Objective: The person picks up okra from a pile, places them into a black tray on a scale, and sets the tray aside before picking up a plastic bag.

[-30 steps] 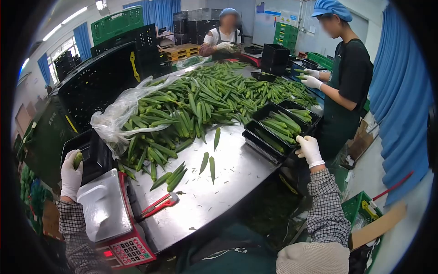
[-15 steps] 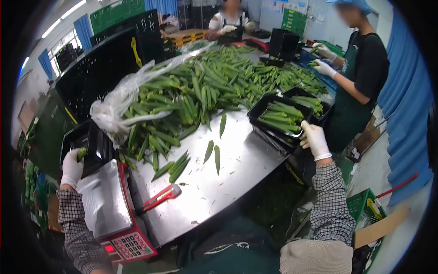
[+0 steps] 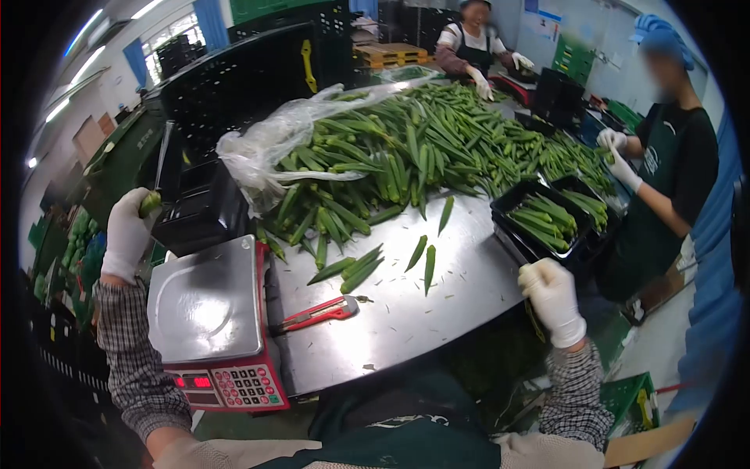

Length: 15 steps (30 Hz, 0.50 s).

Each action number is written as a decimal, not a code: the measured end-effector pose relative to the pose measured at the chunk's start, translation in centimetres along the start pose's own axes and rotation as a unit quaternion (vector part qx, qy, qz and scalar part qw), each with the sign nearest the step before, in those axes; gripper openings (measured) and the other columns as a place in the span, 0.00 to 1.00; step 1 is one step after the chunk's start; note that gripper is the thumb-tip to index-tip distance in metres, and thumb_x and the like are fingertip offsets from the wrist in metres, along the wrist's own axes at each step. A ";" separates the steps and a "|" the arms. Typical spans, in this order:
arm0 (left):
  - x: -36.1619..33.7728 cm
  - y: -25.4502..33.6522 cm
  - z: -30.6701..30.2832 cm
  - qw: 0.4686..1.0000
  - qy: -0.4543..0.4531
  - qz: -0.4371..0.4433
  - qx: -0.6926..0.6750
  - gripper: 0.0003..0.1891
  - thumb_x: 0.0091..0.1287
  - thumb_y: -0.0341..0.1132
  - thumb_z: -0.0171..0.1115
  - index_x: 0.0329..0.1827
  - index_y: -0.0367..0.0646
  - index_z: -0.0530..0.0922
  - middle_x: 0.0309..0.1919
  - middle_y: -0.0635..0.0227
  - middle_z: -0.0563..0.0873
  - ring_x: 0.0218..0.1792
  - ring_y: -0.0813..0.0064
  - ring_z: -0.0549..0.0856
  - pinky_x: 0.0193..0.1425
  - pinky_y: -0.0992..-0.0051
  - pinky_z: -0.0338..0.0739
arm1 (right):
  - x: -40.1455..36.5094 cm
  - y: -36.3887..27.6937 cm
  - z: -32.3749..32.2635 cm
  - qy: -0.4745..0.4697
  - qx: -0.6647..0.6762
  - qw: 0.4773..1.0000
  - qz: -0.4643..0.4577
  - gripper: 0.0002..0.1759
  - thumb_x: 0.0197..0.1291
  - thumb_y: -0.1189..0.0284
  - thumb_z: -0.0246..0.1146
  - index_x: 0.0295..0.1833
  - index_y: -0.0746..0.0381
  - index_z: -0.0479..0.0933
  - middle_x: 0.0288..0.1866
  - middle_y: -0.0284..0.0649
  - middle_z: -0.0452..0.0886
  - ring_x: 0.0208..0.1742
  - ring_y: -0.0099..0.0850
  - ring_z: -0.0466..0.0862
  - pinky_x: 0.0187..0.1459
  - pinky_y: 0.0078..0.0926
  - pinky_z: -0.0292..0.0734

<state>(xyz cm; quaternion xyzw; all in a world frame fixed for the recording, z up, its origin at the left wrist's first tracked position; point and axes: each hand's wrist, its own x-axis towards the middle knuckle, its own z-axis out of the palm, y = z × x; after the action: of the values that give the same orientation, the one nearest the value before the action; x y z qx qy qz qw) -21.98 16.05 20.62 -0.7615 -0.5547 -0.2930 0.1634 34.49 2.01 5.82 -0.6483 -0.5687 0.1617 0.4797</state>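
Observation:
My gloved left hand (image 3: 129, 234) is closed on an okra pod (image 3: 150, 204), beside black empty trays (image 3: 205, 205) at the left. Below them stands a red scale (image 3: 207, 301) with a bare metal plate. Curled fingers show on my gloved right hand (image 3: 550, 291), just below a black tray of okra (image 3: 539, 221); whether they hold anything is hidden. A large okra heap (image 3: 398, 148) covers the back of the metal table (image 3: 437, 316). Several loose pods and a red cutter (image 3: 320, 313) lie in front of it.
Clear plastic (image 3: 258, 160) edges the heap at the left. A person (image 3: 664, 148) in a blue cap stands at the right, handling something small. Another person (image 3: 469, 47) is across the table. A green crate (image 3: 631, 402) with cardboard stands at the lower right.
The view has shifted left. My right hand has come away from the filled tray's rim to just below it. My left hand has risen beside the black trays, still with the pod.

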 end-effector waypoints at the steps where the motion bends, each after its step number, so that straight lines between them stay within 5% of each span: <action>1: -1.4 1.8 -1.3 1.000 0.006 0.015 -0.001 0.09 0.48 0.25 0.65 0.33 0.39 0.79 0.29 0.57 0.81 0.34 0.55 0.80 0.37 0.68 0.74 | -0.2 -1.8 1.4 -0.035 -0.010 0.999 0.002 0.10 0.56 0.72 0.64 0.27 0.67 0.75 0.21 0.40 0.75 0.21 0.27 0.74 0.26 0.25 0.69; 4: -6.1 4.4 -2.4 0.992 -0.073 0.061 0.077 0.11 0.44 0.28 0.69 0.32 0.39 0.79 0.27 0.58 0.80 0.32 0.57 0.80 0.36 0.67 0.75 | -0.1 -1.1 5.1 -0.076 -0.094 0.986 -0.116 0.09 0.53 0.72 0.66 0.27 0.65 0.76 0.23 0.44 0.76 0.22 0.36 0.76 0.27 0.28 0.71; 8: -10.7 6.8 -0.6 0.966 -0.258 -0.003 0.029 0.13 0.44 0.31 0.72 0.33 0.39 0.81 0.28 0.59 0.82 0.32 0.58 0.82 0.37 0.68 0.76 | -0.3 -2.3 7.8 -0.142 -0.077 0.980 -0.119 0.08 0.53 0.71 0.66 0.28 0.64 0.78 0.24 0.43 0.77 0.23 0.35 0.78 0.27 0.28 0.72; 12: -9.6 6.8 -2.5 0.958 -0.223 -0.088 -0.155 0.18 0.43 0.36 0.77 0.34 0.35 0.81 0.28 0.58 0.82 0.29 0.66 0.83 0.36 0.74 0.77 | -0.7 -2.6 8.4 -0.171 -0.074 0.975 -0.121 0.09 0.53 0.70 0.66 0.29 0.65 0.78 0.24 0.43 0.77 0.23 0.34 0.77 0.28 0.28 0.72; 15: -7.6 6.9 -1.5 0.959 -0.258 -0.090 -0.079 0.20 0.44 0.39 0.76 0.35 0.35 0.81 0.34 0.58 0.83 0.35 0.63 0.83 0.42 0.70 0.76 | -0.9 -2.2 8.6 -0.178 -0.058 0.975 -0.118 0.09 0.52 0.71 0.66 0.29 0.66 0.76 0.23 0.43 0.76 0.23 0.33 0.76 0.28 0.27 0.71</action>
<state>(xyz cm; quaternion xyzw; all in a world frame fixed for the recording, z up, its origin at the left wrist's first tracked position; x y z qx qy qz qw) -17.51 7.26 17.52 -0.7688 -0.6190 -0.1429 -0.0728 26.41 4.70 3.10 -0.5647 -0.7257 0.1835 0.3477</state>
